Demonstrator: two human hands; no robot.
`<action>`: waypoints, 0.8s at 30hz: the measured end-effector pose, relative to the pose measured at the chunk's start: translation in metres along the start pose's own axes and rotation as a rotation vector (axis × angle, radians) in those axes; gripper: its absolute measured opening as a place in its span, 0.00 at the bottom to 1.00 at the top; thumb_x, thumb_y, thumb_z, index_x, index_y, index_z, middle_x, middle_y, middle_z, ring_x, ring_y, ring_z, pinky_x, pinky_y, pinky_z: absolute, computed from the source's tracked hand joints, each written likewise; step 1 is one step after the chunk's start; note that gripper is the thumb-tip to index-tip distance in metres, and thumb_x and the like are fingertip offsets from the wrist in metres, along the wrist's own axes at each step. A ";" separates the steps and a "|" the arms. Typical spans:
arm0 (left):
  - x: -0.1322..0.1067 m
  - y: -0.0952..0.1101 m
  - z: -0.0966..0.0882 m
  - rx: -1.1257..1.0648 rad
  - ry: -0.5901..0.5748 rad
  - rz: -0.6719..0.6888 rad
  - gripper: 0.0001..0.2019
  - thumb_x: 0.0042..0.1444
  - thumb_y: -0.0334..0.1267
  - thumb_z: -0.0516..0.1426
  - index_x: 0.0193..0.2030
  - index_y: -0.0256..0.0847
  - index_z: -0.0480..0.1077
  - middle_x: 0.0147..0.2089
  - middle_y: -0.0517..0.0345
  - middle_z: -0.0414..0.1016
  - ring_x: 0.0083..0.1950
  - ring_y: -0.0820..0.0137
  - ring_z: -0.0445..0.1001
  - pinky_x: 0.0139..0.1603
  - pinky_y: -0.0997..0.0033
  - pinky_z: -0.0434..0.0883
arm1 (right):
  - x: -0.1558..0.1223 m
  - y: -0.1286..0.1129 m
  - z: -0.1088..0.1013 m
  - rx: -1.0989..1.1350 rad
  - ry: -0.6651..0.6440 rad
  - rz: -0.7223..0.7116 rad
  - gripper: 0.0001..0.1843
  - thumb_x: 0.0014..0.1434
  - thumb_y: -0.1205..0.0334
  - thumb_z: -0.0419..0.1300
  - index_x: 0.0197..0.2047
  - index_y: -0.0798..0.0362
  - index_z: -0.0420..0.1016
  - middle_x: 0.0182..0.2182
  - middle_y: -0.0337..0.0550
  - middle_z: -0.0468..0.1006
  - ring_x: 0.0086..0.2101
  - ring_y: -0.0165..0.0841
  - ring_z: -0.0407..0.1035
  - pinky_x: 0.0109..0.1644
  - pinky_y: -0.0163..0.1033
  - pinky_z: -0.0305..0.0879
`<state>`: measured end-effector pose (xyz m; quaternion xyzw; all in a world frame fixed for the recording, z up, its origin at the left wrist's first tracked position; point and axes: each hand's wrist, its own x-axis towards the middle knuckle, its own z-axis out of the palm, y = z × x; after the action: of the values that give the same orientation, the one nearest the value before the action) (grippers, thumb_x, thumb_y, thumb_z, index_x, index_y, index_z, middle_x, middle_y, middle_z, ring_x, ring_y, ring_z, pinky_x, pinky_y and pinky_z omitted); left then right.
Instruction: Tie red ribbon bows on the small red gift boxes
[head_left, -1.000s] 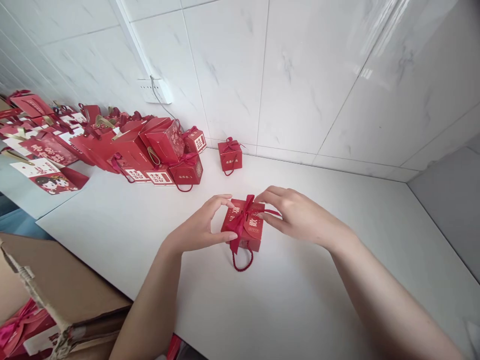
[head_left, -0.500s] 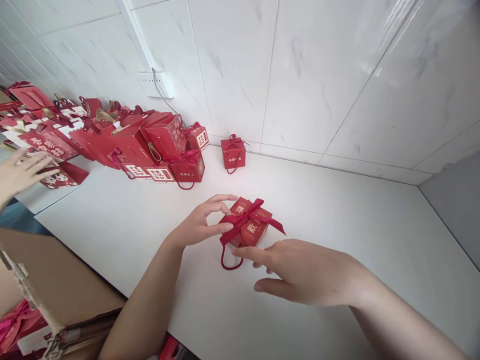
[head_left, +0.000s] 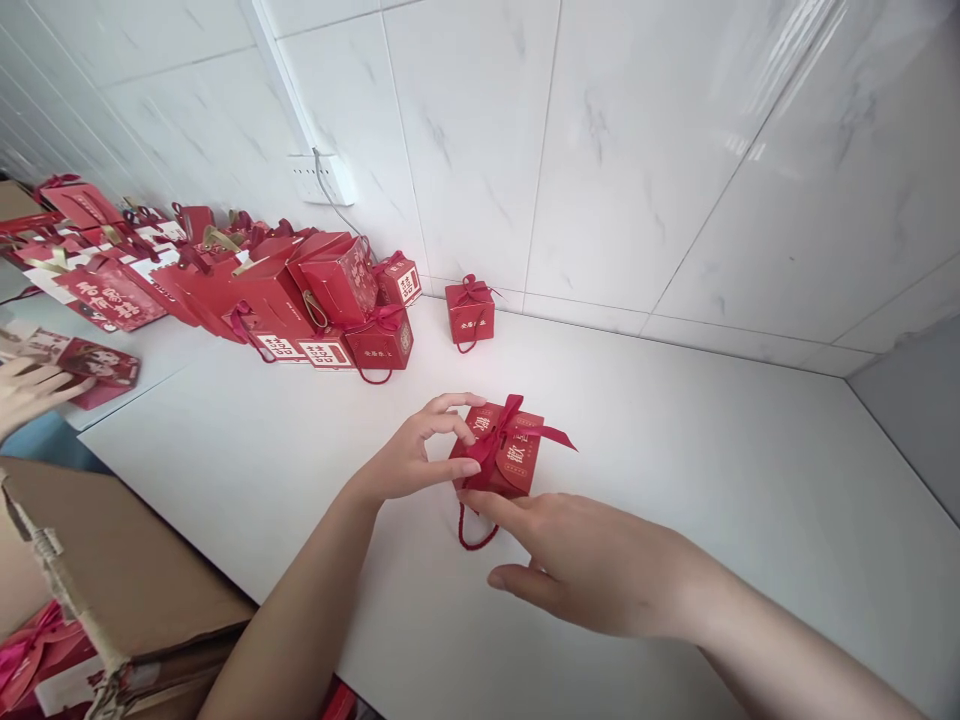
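A red gift box (head_left: 517, 465) with pale lettering stands on the white table in front of me. A crimson ribbon (head_left: 501, 440) is tied in a bow over its top, and a red cord handle (head_left: 478, 545) loops out from its near side. My left hand (head_left: 420, 450) holds the box by its left side, thumb at the ribbon and fingers curled along the far left edge. My right hand (head_left: 592, 560) lies at the near side. Its outstretched index finger touches the lower front edge by the cord, while the thumb is apart and holds nothing.
A small red box (head_left: 471, 312) stands by the tiled wall. Many red boxes and bags (head_left: 277, 280) crowd the table's left. Another person's hand (head_left: 34, 385) touches a red box (head_left: 101, 370) at far left. A cardboard carton (head_left: 112, 560) stands at lower left.
The gift box has turned slightly under my hands, and my right index finger has moved left along its front edge. At far left, the other person's hand and box have shifted lower.
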<state>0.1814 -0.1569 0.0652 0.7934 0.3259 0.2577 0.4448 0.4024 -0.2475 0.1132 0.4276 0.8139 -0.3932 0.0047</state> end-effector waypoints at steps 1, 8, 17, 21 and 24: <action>0.000 -0.001 0.000 -0.006 0.000 -0.014 0.07 0.54 0.41 0.63 0.33 0.41 0.73 0.66 0.54 0.61 0.69 0.56 0.57 0.70 0.54 0.55 | 0.003 0.002 0.002 0.001 -0.029 0.013 0.33 0.64 0.50 0.52 0.70 0.42 0.49 0.43 0.48 0.77 0.41 0.44 0.72 0.34 0.40 0.60; 0.005 -0.012 0.001 -0.336 0.033 -0.080 0.11 0.60 0.41 0.57 0.29 0.39 0.72 0.67 0.52 0.60 0.65 0.52 0.63 0.63 0.51 0.62 | 0.009 0.018 0.004 0.035 -0.121 -0.041 0.38 0.62 0.52 0.54 0.72 0.38 0.44 0.61 0.44 0.67 0.53 0.48 0.67 0.45 0.44 0.64; 0.007 -0.010 0.010 -0.328 -0.006 -0.095 0.15 0.59 0.41 0.58 0.23 0.37 0.66 0.73 0.57 0.52 0.72 0.52 0.52 0.66 0.52 0.56 | 0.018 0.014 0.001 0.021 -0.005 -0.171 0.31 0.64 0.55 0.53 0.69 0.47 0.54 0.56 0.47 0.71 0.50 0.45 0.69 0.48 0.45 0.65; 0.008 -0.013 0.008 -0.423 0.093 -0.142 0.16 0.61 0.43 0.55 0.25 0.38 0.65 0.70 0.56 0.59 0.69 0.54 0.57 0.67 0.51 0.55 | 0.012 0.016 -0.005 0.110 -0.082 -0.130 0.23 0.62 0.52 0.56 0.58 0.50 0.66 0.52 0.48 0.75 0.44 0.42 0.74 0.43 0.43 0.67; 0.008 -0.014 0.006 -0.362 0.119 -0.174 0.17 0.61 0.46 0.55 0.26 0.38 0.68 0.68 0.54 0.62 0.67 0.54 0.61 0.66 0.52 0.59 | 0.005 0.016 -0.010 0.181 -0.162 -0.138 0.24 0.59 0.49 0.60 0.56 0.50 0.68 0.55 0.46 0.75 0.45 0.41 0.74 0.42 0.41 0.68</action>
<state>0.1869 -0.1487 0.0511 0.6527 0.3673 0.3192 0.5807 0.4139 -0.2323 0.1077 0.3361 0.7996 -0.4976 0.0045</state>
